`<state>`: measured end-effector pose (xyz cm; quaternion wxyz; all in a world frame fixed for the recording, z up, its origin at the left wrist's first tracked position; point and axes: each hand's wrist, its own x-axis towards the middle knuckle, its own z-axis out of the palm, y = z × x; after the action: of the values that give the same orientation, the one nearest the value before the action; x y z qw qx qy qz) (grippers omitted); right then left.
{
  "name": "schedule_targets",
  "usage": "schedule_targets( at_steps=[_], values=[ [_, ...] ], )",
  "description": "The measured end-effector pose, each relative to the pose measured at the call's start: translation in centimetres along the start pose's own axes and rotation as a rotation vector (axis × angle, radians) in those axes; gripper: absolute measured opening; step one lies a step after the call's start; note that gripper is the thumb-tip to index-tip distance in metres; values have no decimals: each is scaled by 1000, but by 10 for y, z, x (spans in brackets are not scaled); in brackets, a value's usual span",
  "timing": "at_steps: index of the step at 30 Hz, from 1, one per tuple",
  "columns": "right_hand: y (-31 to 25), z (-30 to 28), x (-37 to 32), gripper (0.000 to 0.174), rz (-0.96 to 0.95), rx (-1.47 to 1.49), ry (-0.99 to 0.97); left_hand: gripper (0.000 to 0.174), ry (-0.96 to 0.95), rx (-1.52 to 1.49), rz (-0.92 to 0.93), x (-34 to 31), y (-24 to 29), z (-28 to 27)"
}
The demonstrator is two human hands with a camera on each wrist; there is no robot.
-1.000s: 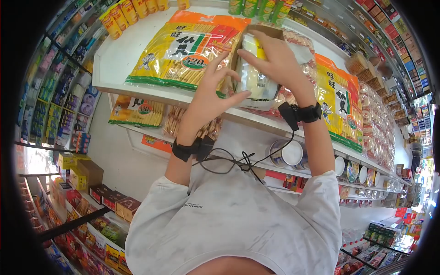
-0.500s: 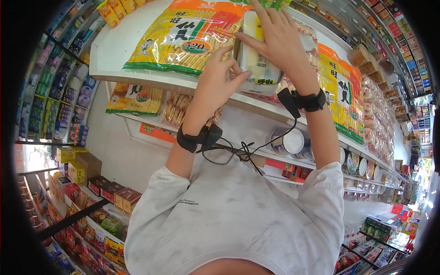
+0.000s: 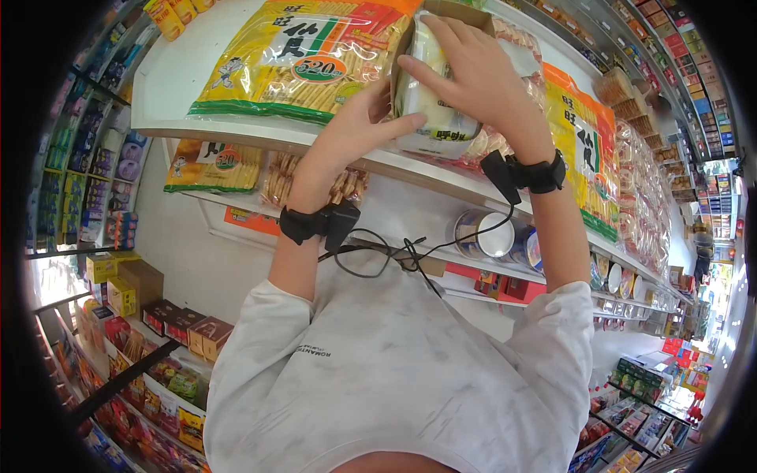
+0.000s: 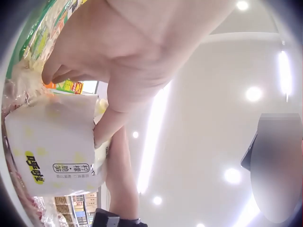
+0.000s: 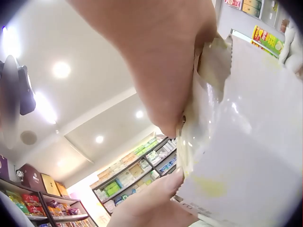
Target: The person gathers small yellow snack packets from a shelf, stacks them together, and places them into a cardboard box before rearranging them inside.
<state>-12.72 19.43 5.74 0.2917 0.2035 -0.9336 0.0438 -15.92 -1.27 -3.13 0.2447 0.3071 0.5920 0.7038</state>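
Note:
An open-topped white carton [image 3: 438, 143] with yellow spots and black lettering stands at the front edge of the upper shelf, with shiny pale packets [image 3: 432, 93] inside. My left hand [image 3: 347, 130] holds the carton's left side; its thumb lies at the rim, and its other fingers are partly hidden. Over the packets lies my right hand [image 3: 482, 77], fingers extended and thumb spread toward the left wall. In the left wrist view the printed face of the carton [image 4: 52, 137] is close below the left hand. Its serrated cut edge shows beside the packets [image 5: 191, 137] in the right wrist view.
Left of the carton lies a large yellow bag of rice crackers [image 3: 296, 67]; a similar bag [image 3: 582, 150] stands on the right. Lower shelves hold more cracker bags [image 3: 213, 162] and round tubs [image 3: 482, 234]. A black cable [image 3: 367, 274] hangs between my wrists.
My left hand has moved closer against the carton, its fingers passing behind the side. The right hand's fingers have drawn back from the far end. The view has shifted slightly.

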Motion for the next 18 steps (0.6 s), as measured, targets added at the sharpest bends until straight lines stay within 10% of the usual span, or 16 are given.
schedule_targets(
  at_steps=[18],
  values=[
    [13,12,11,58,235,-4,-264,81,150,31,25,1,-3,13]
  ],
)
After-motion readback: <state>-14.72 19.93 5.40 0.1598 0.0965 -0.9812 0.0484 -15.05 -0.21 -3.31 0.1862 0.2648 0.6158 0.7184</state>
